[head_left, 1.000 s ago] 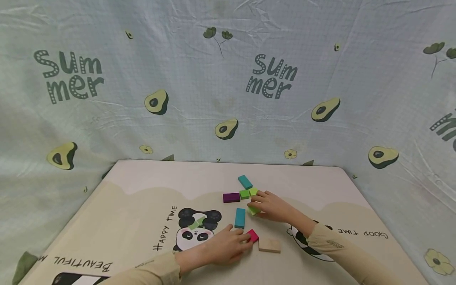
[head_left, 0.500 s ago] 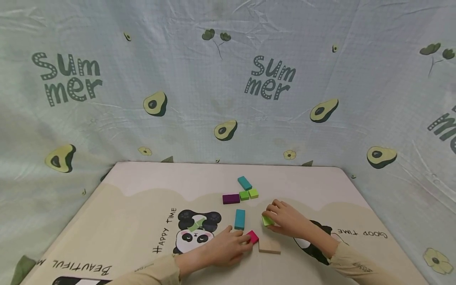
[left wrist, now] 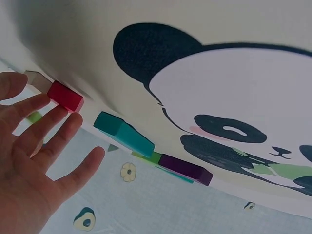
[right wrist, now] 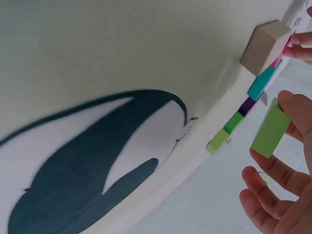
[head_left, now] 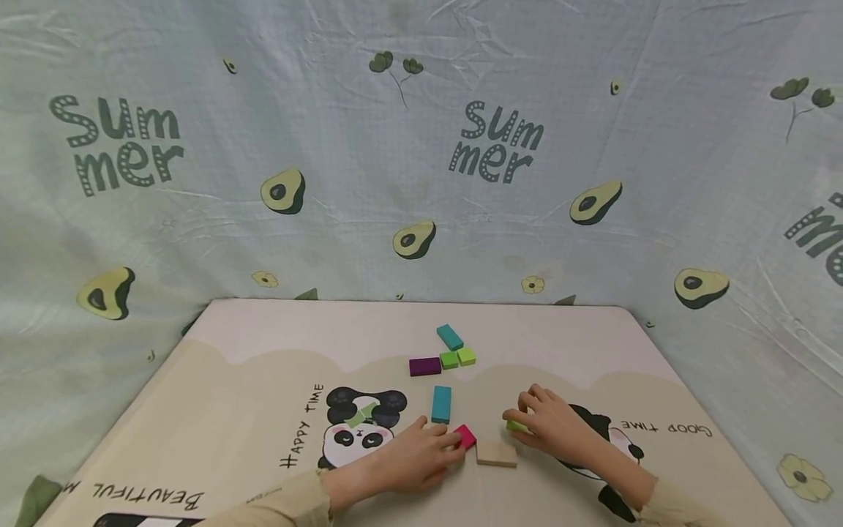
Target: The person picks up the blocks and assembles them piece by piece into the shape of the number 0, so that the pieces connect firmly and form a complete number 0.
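Note:
My left hand lies on the table with its fingertips at a small pinkish-red block. In the left wrist view its fingers are spread and fairly straight against that block, the thumb apart from it. To the right, my right hand pinches a light green block between thumb and a finger; the other fingers hang loosely. In the head view the fingers hide most of this green block. A flat plain wooden block lies between the two hands, beside the red block.
A teal block lies just beyond my left fingertips. Farther back are a purple block, a green block, a yellow-green block and another teal block. A patterned curtain surrounds the panda-printed table.
My right hand has moved the light green block away from the back group, rightward and nearer, to beyond the wooden block's right end. My left hand has stayed at the red block.

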Demonstrator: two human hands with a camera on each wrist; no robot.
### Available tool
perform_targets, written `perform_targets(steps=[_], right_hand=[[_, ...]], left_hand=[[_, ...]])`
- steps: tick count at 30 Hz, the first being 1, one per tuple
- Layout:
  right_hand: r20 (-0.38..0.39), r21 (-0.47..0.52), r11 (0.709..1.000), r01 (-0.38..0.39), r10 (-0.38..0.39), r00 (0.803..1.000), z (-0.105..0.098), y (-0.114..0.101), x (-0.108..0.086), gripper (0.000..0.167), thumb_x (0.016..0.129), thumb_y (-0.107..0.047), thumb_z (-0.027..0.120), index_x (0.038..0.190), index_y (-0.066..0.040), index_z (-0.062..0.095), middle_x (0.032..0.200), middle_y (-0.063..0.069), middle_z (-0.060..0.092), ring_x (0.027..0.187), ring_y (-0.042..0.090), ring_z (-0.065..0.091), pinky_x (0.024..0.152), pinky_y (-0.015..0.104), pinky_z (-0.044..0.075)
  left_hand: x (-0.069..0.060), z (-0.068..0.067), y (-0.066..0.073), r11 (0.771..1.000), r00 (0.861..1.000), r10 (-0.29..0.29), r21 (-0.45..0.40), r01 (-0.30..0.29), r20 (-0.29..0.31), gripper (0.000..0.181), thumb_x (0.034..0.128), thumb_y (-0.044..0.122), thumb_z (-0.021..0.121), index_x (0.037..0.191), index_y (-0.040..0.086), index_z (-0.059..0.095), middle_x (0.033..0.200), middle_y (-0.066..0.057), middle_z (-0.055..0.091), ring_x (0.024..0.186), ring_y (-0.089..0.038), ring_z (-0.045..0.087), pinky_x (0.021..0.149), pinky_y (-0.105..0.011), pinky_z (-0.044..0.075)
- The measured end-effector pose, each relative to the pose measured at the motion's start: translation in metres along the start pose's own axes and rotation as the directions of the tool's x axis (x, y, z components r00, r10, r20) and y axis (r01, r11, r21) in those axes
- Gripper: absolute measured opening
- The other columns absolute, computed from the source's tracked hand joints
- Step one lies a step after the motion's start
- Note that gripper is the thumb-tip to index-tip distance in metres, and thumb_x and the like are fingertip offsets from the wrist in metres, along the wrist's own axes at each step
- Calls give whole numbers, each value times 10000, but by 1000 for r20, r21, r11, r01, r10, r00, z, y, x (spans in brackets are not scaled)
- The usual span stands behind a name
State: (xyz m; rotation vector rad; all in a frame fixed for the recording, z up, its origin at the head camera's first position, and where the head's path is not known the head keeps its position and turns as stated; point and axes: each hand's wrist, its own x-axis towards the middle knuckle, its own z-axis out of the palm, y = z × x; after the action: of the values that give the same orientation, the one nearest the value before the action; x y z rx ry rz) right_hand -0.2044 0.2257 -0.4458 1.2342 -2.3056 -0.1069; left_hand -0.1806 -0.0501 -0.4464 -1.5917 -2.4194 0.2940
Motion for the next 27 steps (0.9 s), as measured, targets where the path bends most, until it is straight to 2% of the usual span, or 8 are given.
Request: perform_targets(steps=[4,8,14,19,27], right_hand=[[-28,-47,999,4,-5,1000,0,-1,-7,362,622,-345,774,915,-248,585,736,-68,451,689,89,359,573,190,325],[-20,-78,997,-4,3,1000,0,-2,-14,367,628,-423,740,904,-243,577,726,-72,429,686,84,345,572,193,326],[47,-81,997,-18,22,999,1,-5,-21,380,679,-546,615,883,-228,565,703,-81,398,687,81,325,593,204,321],[89,-79,996,-29,36,995,2,-9,-22,433,700,-613,530,864,-214,569,689,-75,419,679,94,372,591,214,332],[185,-86,996,-37,53,981,3,-14,-23,457,718,-623,497,879,-201,560,715,-62,465,707,118,434,609,247,371]], left_hand=[[0,-1,0,1000,1000,0,-2,0,-1,347,862,356,540,1196,261,532,1163,77,566,1012,-96,519,820,-357,473],[-1,-1,0,1000,1000,5,2,-5,-14,346,858,353,546,1190,257,536,1152,74,568,1001,-96,520,813,-352,474],[-2,-2,0,1000,1000,1,-9,-1,-13,348,857,345,551,1193,254,534,1157,69,566,1017,-99,516,824,-357,471],[-2,-3,0,1000,1000,-1,-12,1,-7,346,859,341,550,1194,255,535,1167,68,565,1033,-104,518,831,-363,469],[-1,-3,0,1000,1000,3,4,-3,-7,347,856,345,552,1191,259,536,1161,72,567,1019,-98,517,824,-351,468]])
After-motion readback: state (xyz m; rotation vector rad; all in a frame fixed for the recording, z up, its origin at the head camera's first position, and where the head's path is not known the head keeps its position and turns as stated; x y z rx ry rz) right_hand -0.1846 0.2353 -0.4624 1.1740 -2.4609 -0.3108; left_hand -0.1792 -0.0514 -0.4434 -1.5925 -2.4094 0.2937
